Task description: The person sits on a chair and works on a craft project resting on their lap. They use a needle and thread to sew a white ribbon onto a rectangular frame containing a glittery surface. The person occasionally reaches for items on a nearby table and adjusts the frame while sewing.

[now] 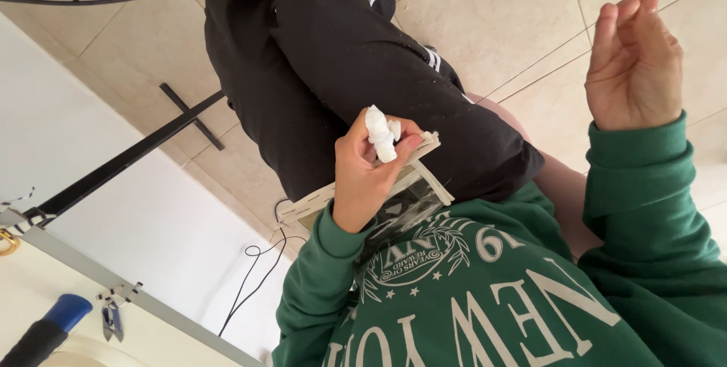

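the beige tiled floor [500, 11] is filling the top of the head view, and a white worktop [113, 215] with a grey edge is running across the lower left. the person is sitting in a green sweatshirt [485, 291] bearing large white lettering and a round white emblem across the chest, with black trousers [341, 56] striped in white crossed over the lap. a pale wooden frame with a clear panel [413, 193] is lying in the lap, its light slats slotted together around the shiny pane, just under one hand. which hand is left and which right is hard to judge from this tilted view; taking the middle one as the left hand [367, 178], it is pinching a small crumpled white wad [381, 134] between thumb and fingertips, right over the frame. the right hand [632, 64] is hanging loosely curled and holding nothing, well apart above the floor. a blue-tipped black tool [45, 329] and small snips [112, 320] are lying on the worktop.
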